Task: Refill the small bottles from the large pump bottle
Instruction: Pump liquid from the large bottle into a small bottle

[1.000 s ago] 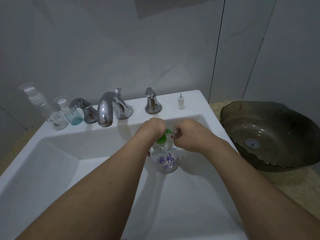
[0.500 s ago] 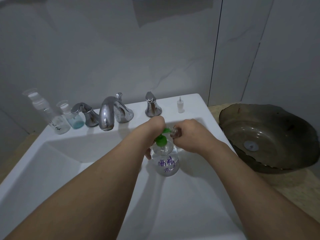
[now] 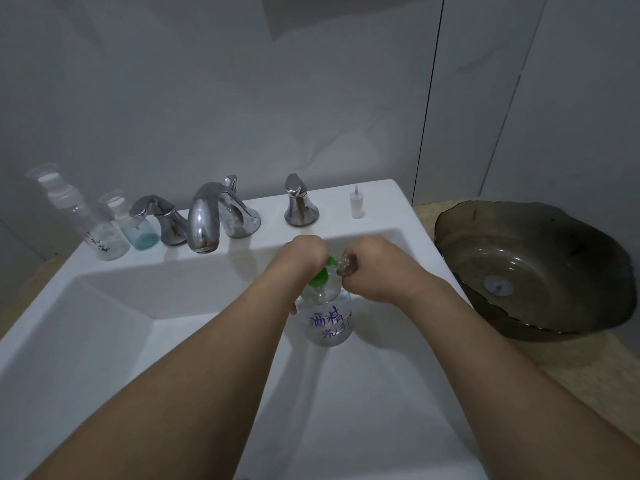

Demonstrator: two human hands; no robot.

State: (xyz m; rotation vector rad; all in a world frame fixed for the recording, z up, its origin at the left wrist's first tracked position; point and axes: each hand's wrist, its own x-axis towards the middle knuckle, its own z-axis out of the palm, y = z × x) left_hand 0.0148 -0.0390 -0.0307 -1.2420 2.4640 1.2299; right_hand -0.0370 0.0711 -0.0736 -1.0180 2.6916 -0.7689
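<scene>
A large clear pump bottle [image 3: 328,320] with purple writing and a green pump head [image 3: 320,277] stands in the white sink [image 3: 104,327]. My left hand [image 3: 304,254] grips the green pump head from above. My right hand [image 3: 377,268] holds a small clear bottle [image 3: 345,265], tilted with its mouth against the pump's nozzle. On the sink's back ledge at the left stand a tall clear spray bottle [image 3: 81,216] and a small bottle with blue liquid [image 3: 133,223]. A small white pump insert [image 3: 356,202] stands on the ledge at the right.
A chrome faucet [image 3: 211,216] with two handles [image 3: 162,216] [image 3: 299,202] lines the back ledge. A dark glass basin [image 3: 540,268] sits on the beige counter at the right. Grey wall behind.
The camera view shifted a little downward. Both hands stay at the pump head with the small bottle against the nozzle.
</scene>
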